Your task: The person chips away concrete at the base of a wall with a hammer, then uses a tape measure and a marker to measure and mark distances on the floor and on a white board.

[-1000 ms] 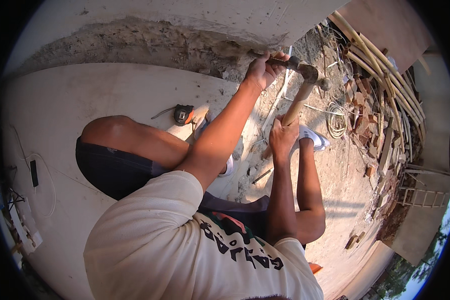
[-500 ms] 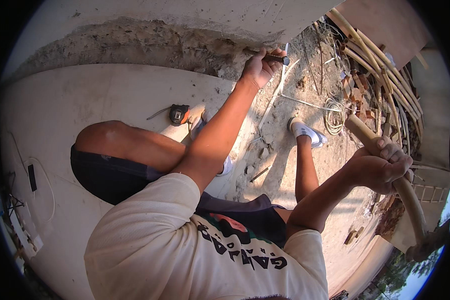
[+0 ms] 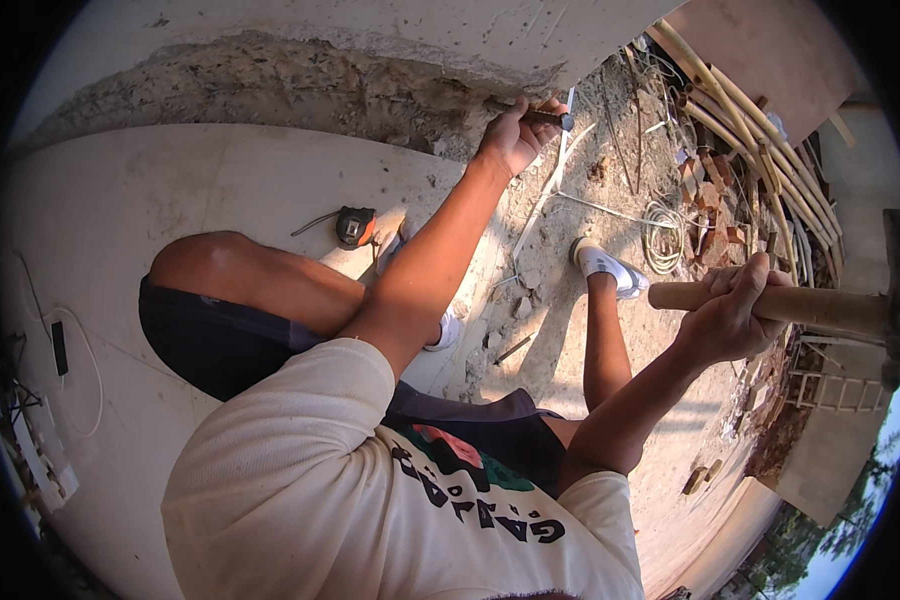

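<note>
Stretched out ahead, my left hand [image 3: 518,137] grips a dark metal chisel [image 3: 544,118], its blunt round end toward the right. The chisel's other end lies against the rough, broken strip [image 3: 370,95] at the foot of the wall, where its tip cannot be made out. On the right, my right hand [image 3: 738,312] is closed round the wooden handle of a hammer [image 3: 830,308]. The dark hammer head stands upright at the far right, well apart from the chisel.
A tape measure [image 3: 355,227], orange and black, lies on the pale slab [image 3: 220,185] beside my knee. Rubble and a coil of pale cable [image 3: 665,237] cover the ground at right. Farther back are broken bricks [image 3: 712,185] and a bundle of poles [image 3: 760,130].
The hammer has swung: its head has moved up from the lower right, and the handle now lies nearly level. My left hand and the chisel stay almost in place.
</note>
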A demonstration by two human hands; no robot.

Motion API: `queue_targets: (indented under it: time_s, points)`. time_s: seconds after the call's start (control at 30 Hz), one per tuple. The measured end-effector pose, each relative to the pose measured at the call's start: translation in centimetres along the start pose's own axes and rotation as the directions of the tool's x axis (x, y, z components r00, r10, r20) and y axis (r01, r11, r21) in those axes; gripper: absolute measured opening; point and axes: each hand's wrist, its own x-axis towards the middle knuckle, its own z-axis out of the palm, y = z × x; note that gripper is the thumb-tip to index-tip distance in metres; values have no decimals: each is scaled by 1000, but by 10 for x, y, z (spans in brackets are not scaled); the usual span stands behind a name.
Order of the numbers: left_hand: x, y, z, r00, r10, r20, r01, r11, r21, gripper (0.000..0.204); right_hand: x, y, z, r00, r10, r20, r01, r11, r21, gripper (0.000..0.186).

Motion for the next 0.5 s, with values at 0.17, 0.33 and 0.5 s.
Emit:
queue_targets:
  time_s: [0.17,0.33,0.5]
  points:
    - [3,-7,0,999,-42,18,43,996,-74,45,-32,31,38,964,15,-266,60,960,272,10]
    - [-6,-9,-8,1000,-28,7,27,999,25,42,-132,129,8,803,455,385,-150,778,-610,13]
    - [-8,-2,-3,999,-33,-8,34,995,98,40,-122,122,-46,773,501,389,-264,812,-520,14]
